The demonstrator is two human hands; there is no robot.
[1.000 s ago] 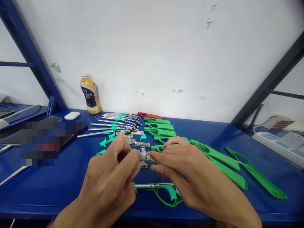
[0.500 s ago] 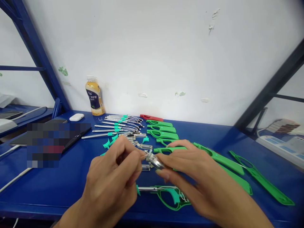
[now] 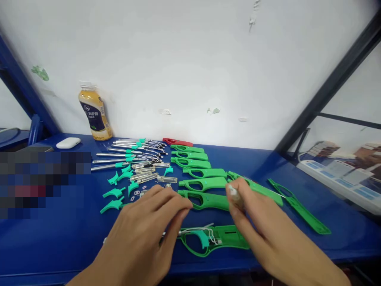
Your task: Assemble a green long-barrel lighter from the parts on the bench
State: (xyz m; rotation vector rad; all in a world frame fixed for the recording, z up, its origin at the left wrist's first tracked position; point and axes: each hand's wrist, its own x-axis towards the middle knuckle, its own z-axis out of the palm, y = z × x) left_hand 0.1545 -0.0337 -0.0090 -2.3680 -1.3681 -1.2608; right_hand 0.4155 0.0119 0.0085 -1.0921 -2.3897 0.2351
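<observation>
My right hand (image 3: 258,222) grips a small clear lighter fuel tank (image 3: 236,195) between thumb and fingers, its pale valve end pointing toward the left and up. My left hand (image 3: 149,226) is over the table with thumb and index fingertips close together; whatever they pinch, if anything, cannot be made out. Between and below the hands lies an open green lighter shell half (image 3: 230,235), holding a teal trigger (image 3: 202,238), white wires and a metal tube partly covered by my left hand. Closed-looking green handle shells (image 3: 214,200) lie just beyond.
Metal tubes with wires (image 3: 131,153), clear tanks (image 3: 167,179) and loose teal triggers (image 3: 113,204) lie left of centre. A red shell (image 3: 178,142), a bottle (image 3: 95,113) and a white case (image 3: 68,143) are near the wall. Another green shell half (image 3: 306,212) lies right.
My hands have moved apart; the tank has gone right with my right hand, away from my left fingers. The view has shifted, showing more of the open shell and loose triggers.
</observation>
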